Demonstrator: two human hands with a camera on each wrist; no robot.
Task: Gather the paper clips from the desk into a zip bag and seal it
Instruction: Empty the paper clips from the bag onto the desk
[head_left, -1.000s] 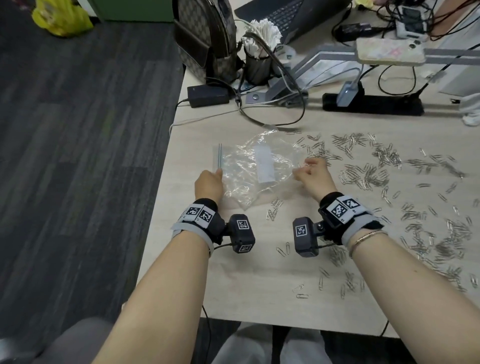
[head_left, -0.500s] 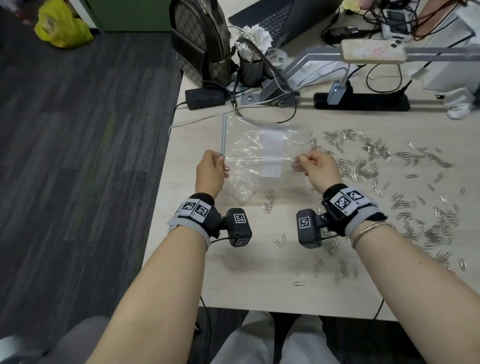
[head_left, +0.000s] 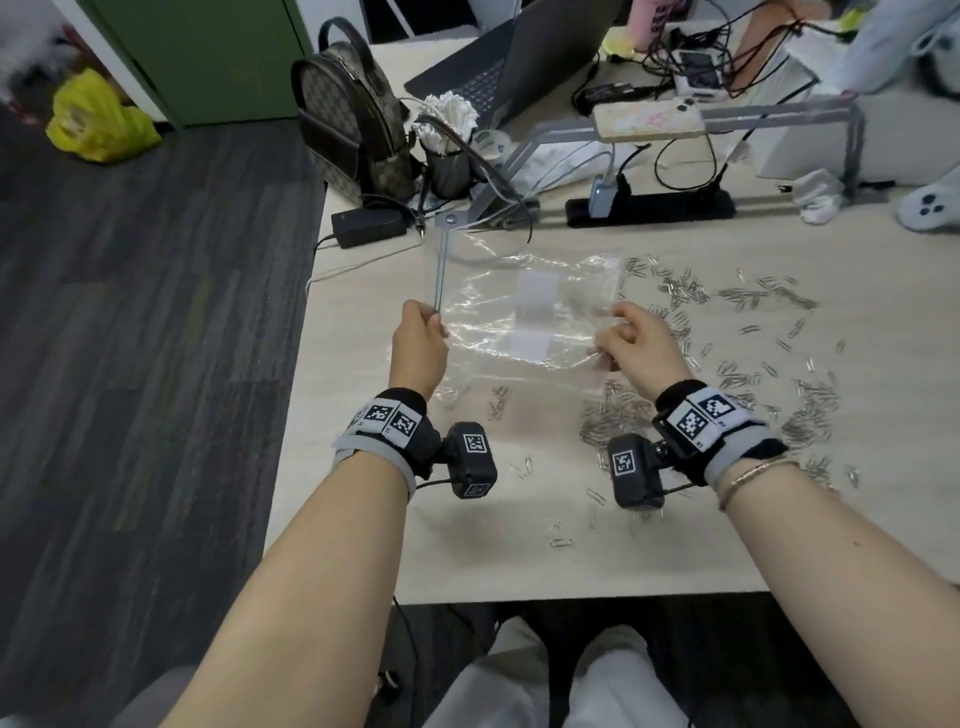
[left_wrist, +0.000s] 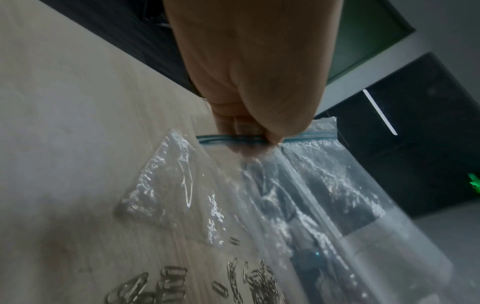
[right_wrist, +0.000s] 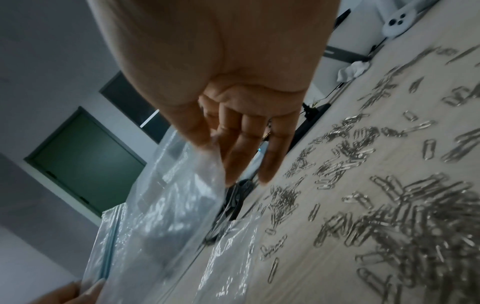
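Note:
A clear zip bag (head_left: 524, 317) with a blue zip strip hangs stretched between both hands, lifted above the desk (head_left: 363, 545). My left hand (head_left: 420, 343) pinches the zip edge (left_wrist: 233, 138) at the bag's left side. My right hand (head_left: 631, 338) pinches the opposite edge of the bag (right_wrist: 182, 195) between thumb and forefinger, the other fingers (right_wrist: 272, 156) hanging straight. Several silver paper clips (head_left: 691, 364) lie scattered over the right half of the desk, with a dense heap (right_wrist: 415, 236) near my right wrist. A few clips (left_wrist: 246, 275) lie under the bag.
At the desk's back stand a patterned backpack (head_left: 348, 114), a cup of white sticks (head_left: 449, 150), a black power adapter (head_left: 366, 227), a laptop (head_left: 519, 62), a power strip (head_left: 649, 208) and tangled cables. The desk's left edge drops to dark floor (head_left: 130, 364).
Both hands lifted the bag off the desk and pulled it apart, so it went from crumpled to spread wide and taut. My view moved closer and tilted.

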